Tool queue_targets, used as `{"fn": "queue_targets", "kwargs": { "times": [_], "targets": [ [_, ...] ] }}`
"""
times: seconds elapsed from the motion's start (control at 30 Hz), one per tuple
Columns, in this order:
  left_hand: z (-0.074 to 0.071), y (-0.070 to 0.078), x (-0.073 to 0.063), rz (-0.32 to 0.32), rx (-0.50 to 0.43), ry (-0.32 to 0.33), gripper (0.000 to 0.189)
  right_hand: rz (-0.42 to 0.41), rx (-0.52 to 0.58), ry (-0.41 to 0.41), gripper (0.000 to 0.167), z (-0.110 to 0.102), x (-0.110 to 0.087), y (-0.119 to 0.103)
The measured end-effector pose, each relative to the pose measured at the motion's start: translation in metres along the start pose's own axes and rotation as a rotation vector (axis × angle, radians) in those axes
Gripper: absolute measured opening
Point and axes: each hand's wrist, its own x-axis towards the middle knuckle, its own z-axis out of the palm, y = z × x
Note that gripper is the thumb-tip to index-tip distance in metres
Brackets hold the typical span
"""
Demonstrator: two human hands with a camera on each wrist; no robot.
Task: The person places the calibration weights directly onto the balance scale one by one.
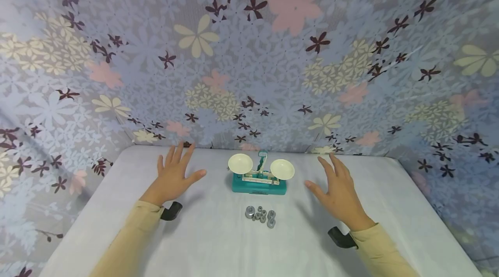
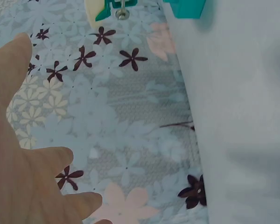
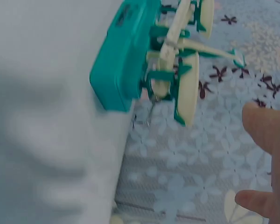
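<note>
A teal balance scale [image 1: 259, 187] with two cream pans stands near the far edge of the white table. Its left pan [image 1: 240, 164] and right pan [image 1: 282, 169] hold nothing visible. In front of it several metal weights [image 1: 250, 212] of different sizes are grouped on the cloth. My left hand [image 1: 174, 177] is held to the left of the scale, fingers spread, touching nothing. To the right, my right hand [image 1: 338, 190] is likewise apart from the scale, fingers extended. The right wrist view shows the scale's teal base [image 3: 119, 56] from the side; only a corner of the base [image 2: 186, 8] appears in the left wrist view.
A white cloth [image 1: 218, 246] covers the table. Flower-patterned fabric [image 1: 249, 60] rises behind the far edge and along both sides. A black wrist mount [image 1: 171, 211] sits at the left cuff, and another black mount [image 1: 341, 238] at the right cuff.
</note>
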Motion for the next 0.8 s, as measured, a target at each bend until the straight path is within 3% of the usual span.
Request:
{"fn": "queue_targets", "kwargs": {
  "times": [0.27, 0.5, 0.8],
  "targets": [
    [0.012, 0.006, 0.002, 0.020, -0.069, 0.019, 0.089, 0.020, 0.055, 0.046, 0.065, 0.016, -0.007, -0.013],
    [0.033, 0.009, 0.005, 0.038, -0.163, 0.044, 0.088, 0.044, 0.097, 0.068, 0.058, 0.030, -0.014, -0.029],
    [0.056, 0.017, 0.009, 0.028, -0.255, 0.002, 0.088, 0.126, 0.168, 0.026, 0.049, 0.049, -0.025, -0.046]
  ]
}}
